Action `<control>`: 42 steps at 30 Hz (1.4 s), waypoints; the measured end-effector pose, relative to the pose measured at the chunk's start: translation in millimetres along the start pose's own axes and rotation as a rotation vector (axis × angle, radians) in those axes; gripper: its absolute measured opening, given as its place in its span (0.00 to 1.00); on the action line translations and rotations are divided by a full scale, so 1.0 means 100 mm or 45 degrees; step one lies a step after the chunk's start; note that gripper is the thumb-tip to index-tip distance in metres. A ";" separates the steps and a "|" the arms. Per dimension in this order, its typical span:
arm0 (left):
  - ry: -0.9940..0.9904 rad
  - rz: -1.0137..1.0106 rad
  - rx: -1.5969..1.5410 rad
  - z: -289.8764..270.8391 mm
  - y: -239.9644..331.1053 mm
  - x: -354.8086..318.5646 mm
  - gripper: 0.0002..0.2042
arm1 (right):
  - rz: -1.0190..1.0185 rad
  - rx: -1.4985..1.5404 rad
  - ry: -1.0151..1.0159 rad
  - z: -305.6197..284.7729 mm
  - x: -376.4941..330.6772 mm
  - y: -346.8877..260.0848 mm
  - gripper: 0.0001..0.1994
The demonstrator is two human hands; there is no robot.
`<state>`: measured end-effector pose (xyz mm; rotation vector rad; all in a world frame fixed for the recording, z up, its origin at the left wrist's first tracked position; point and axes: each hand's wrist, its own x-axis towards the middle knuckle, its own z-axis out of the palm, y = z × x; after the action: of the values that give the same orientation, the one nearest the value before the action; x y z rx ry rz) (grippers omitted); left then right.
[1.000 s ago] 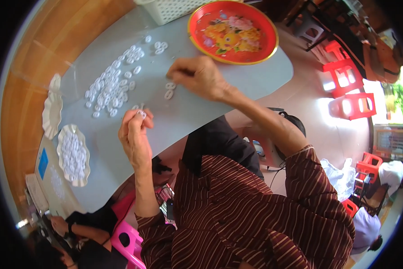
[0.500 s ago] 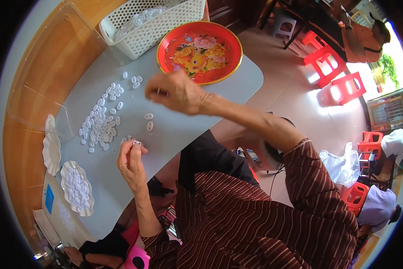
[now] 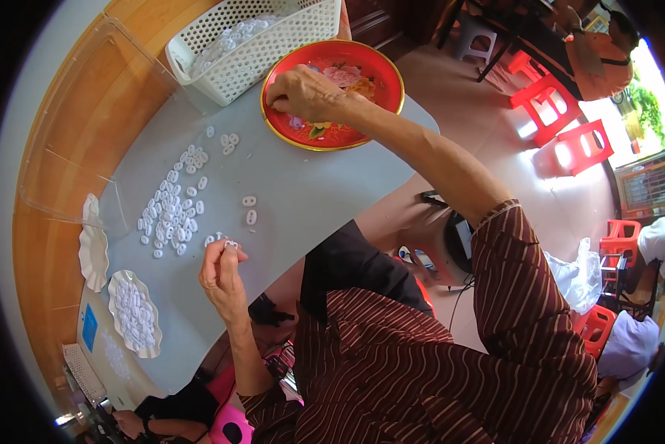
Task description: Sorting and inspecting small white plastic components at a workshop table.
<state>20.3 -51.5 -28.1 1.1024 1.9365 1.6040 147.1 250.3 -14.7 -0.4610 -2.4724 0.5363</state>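
Observation:
My left hand (image 3: 224,280) pinches a small white oval two-holed piece (image 3: 231,244) between thumb and fingers, just above the table's near edge. A few similar pieces lie beside its fingertips. Over the left part of a round red tray (image 3: 389,100) with a flower print is my right hand (image 3: 306,92), its fingers closed and pointing down. Whatever they hold, if anything, is hidden. Between my hands lie two loose white pieces (image 3: 251,216) on the grey table (image 3: 288,181). A spread heap of the same white pieces (image 3: 173,214) lies to the left.
A white perforated basket (image 3: 266,55) with white items stands behind the tray. At left are a scalloped dish (image 3: 134,314) of small white parts, another wavy-edged dish (image 3: 93,248) and a clear plastic cover (image 3: 66,148). Red stools (image 3: 547,107) and other people are around the room.
My right hand has moved from above the table, away and slightly right, to over the red tray. My left hand keeps its pinch on the white piece. The whole view has shifted slightly.

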 end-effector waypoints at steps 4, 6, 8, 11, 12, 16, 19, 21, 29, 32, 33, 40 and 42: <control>-0.005 -0.004 0.010 0.01 0.02 -0.01 0.07 | -0.128 -0.150 -0.074 -0.03 -0.02 0.07 0.06; -0.014 0.000 0.022 -0.03 0.00 -0.02 0.07 | -0.182 -0.144 -0.096 -0.02 0.01 0.09 0.06; -0.039 0.012 0.024 -0.02 0.00 -0.01 0.07 | -0.247 -0.201 -0.240 -0.06 0.04 0.12 0.06; -0.040 0.013 0.046 -0.02 0.03 -0.01 0.07 | -0.264 -0.306 -0.299 -0.07 0.11 0.09 0.05; -0.044 0.019 0.044 -0.03 0.04 -0.02 0.07 | -0.266 -0.304 -0.300 -0.07 0.13 0.07 0.05; -0.021 0.003 0.045 -0.06 0.04 -0.04 0.07 | -0.222 -0.592 -0.418 -0.02 0.23 -0.11 0.03; 0.030 -0.103 -0.139 -0.02 0.02 0.02 0.07 | -0.126 -0.708 -0.369 -0.09 0.18 -0.16 0.04; 0.031 -0.101 -0.257 0.02 0.02 0.03 0.07 | -0.092 -0.762 -0.322 -0.21 0.12 -0.17 0.04; -0.009 -0.124 -0.507 -0.05 -0.01 0.02 0.06 | -0.016 0.356 -0.111 0.10 -0.14 -0.89 0.06; 0.011 -0.080 -0.492 -0.03 -0.04 0.01 0.07 | 0.226 0.660 -0.302 0.29 -0.35 -1.10 0.09; 0.013 -0.086 -0.493 -0.02 -0.03 0.02 0.07 | 0.220 0.833 -0.300 0.39 -0.42 -1.11 0.07; 0.003 -0.108 -0.455 0.08 0.03 0.01 0.08 | 0.545 1.675 -0.339 0.63 -0.60 -1.28 0.09; -0.005 -0.105 -0.424 0.10 0.03 0.01 0.08 | 0.576 1.724 -0.314 0.63 -0.61 -1.28 0.08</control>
<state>28.2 -44.3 -28.0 0.8777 1.6115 1.7927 131.9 96.4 -30.2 -0.3492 -1.5990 2.2678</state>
